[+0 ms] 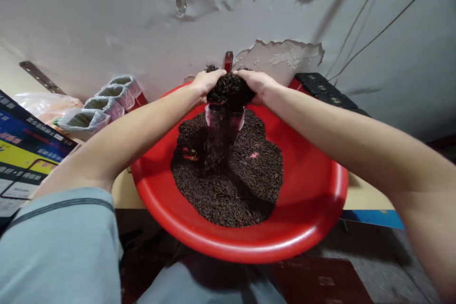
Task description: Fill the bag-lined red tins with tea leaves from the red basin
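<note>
A large red basin (302, 235) holds a broad bed of loose dark tea leaves (231, 190). Over its far side, my left hand (206, 80) and my right hand (259, 84) are cupped together around a heap of the same tea leaves (231, 89). Some leaves are falling in a stream from the heap into the basin. Just below my hands is a pale pinkish container (213, 118), partly hidden by the heap and the falling leaves. My fingers are mostly hidden under the leaves. A red handle-like strip (228, 61) stands up behind my hands.
Several plastic-lined containers (83, 121) stand in a row at the left, beside a clear plastic bag (46, 104) and a printed box (28, 152). Black boxes (322, 88) sit at the right by the peeling wall (142, 23). The basin rests on a pale tabletop (366, 194).
</note>
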{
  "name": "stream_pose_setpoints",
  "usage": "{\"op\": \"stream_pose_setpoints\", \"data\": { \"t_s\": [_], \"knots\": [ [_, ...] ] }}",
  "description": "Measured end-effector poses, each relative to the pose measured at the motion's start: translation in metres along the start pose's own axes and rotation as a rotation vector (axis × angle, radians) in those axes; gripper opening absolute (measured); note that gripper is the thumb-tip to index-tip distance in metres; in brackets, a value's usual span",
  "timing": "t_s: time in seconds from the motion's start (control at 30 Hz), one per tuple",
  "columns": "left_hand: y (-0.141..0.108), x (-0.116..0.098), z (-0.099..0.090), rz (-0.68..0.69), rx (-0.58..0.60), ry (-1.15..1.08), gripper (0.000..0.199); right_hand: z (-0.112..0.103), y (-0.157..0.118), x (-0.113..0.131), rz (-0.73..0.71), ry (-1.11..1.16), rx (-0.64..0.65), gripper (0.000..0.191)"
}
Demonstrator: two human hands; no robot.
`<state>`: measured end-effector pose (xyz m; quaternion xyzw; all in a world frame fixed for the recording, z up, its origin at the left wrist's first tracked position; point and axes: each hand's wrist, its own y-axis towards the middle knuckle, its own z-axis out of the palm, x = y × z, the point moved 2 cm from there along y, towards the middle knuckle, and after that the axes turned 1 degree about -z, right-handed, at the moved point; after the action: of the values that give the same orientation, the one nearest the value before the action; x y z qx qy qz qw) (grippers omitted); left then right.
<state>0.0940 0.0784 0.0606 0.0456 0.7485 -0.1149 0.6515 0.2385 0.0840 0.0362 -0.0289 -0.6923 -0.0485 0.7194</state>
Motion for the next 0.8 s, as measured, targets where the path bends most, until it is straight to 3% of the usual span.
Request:
{"op": "stream_pose_setpoints", "data": {
  "t_s": [0.07,0.17,0.27,0.4,0.47,0.57,0.67,0.8],
  "knots": [
    [0.012,0.003,-0.004,0.030,-0.027,0.125,0.030,-0.007,0.008,-0.004,0.078,0.003,-0.027,0.012],
    [0.015,0.008,-0.012,0.251,0.047,0.404,0.041,-0.022,-0.001,-0.008,0.056,-0.009,-0.031,0.006],
    [0.010,0.019,-0.021,0.462,0.210,0.719,0.063,-0.036,-0.022,-0.012,-0.170,-0.159,-0.006,0.019],
    [0.006,0.043,-0.028,0.512,0.417,1.019,0.083,-0.041,-0.045,-0.033,-0.467,-0.612,0.247,0.046],
    [0.006,0.052,-0.029,0.526,0.395,1.133,0.085,-0.041,-0.047,-0.047,-0.540,-0.800,0.325,0.063],
    [0.007,0.058,-0.027,0.525,0.315,1.276,0.086,-0.040,-0.039,-0.061,-0.593,-1.000,0.315,0.076],
    [0.010,0.059,-0.029,0.550,0.319,1.345,0.081,-0.040,-0.033,-0.062,-0.653,-1.068,0.309,0.070],
    [0.019,0.068,-0.046,0.544,0.268,1.280,0.076,-0.047,-0.032,-0.064,-0.671,-1.109,0.298,0.057]
  ]
}}
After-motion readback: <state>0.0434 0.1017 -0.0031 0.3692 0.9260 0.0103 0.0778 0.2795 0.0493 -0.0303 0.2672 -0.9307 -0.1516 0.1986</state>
